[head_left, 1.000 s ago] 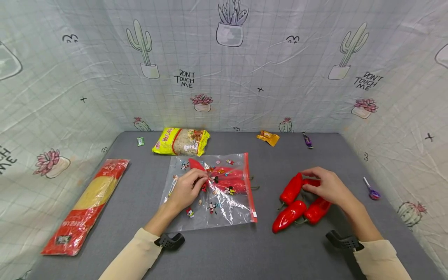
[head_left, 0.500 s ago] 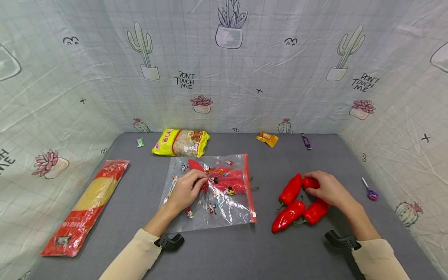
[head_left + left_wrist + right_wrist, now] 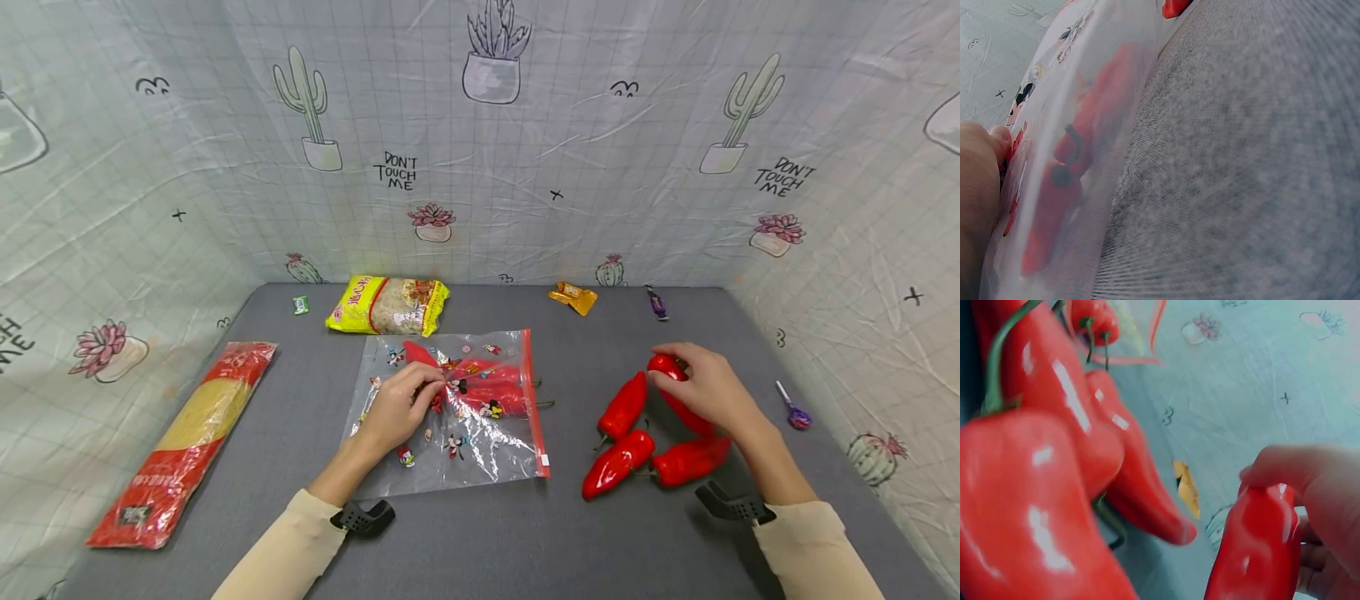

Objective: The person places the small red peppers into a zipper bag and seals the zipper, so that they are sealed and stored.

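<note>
We look forward and down over the table (image 3: 525,542) in the head view, sharing the clear bag (image 3: 483,437) with the close left wrist view, loose peppers (image 3: 619,463) with the equally close right.

Both forearms (image 3: 347,472) extend forward, well apart; the left hand (image 3: 396,408) pinches between thumb and fingertips, the right hand (image 3: 708,390) grips with curved fingers

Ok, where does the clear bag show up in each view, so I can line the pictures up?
Head: the bag lies near the centre, pinched by the left hand.
Left wrist: the bag fills much of the left half.
Right wrist: part of the bag, with its red edge, shows at the top, left of centre.
Shared landmark: the red peppers inside it.
</note>
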Tool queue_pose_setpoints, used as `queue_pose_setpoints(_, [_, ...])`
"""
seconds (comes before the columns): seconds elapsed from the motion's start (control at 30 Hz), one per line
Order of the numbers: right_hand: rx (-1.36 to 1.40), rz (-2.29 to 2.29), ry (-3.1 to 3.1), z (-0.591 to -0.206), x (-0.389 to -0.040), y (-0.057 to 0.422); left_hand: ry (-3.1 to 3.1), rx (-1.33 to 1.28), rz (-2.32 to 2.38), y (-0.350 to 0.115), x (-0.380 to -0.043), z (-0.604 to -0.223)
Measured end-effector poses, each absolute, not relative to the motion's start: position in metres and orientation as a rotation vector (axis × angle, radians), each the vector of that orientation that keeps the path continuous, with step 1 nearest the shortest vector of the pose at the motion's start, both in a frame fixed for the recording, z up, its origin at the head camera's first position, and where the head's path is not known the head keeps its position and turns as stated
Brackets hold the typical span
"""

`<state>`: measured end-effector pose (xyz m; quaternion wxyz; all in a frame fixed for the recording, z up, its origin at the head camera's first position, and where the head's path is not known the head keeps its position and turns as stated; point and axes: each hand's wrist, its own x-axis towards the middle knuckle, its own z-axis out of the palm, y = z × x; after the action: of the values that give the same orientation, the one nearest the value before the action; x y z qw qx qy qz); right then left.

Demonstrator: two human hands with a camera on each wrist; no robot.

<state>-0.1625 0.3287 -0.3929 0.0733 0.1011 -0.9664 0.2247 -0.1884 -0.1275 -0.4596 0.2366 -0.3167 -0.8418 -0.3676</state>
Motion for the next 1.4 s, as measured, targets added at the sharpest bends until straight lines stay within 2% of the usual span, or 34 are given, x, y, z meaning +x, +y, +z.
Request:
queue_pose_setpoints(0.43, [0.166,1.11,-2.828,-0.388,-0.166,0.298,-2.304,-0.871,-1.009,-0.127,-0.188,-0.458])
queue_pose_setpoints(0.7, [0.333,1.435,-2.817,-0.392,-0.168,0.289,-2.288,-0.877,-1.019,-0.126,-0.188,-0.459])
queue_pose_setpoints(1.03, [0.508,1.489,-2.864,-0.403,-0.167,0.28,-2.298,-0.87,-1.024,-0.127,-0.188,-0.459])
queue_pose_setpoints(1.4, [0.534,1.518,-2.836,-0.408,-0.168,0.276,-2.298,-0.871,-1.02,-0.127,-0.188,-0.459])
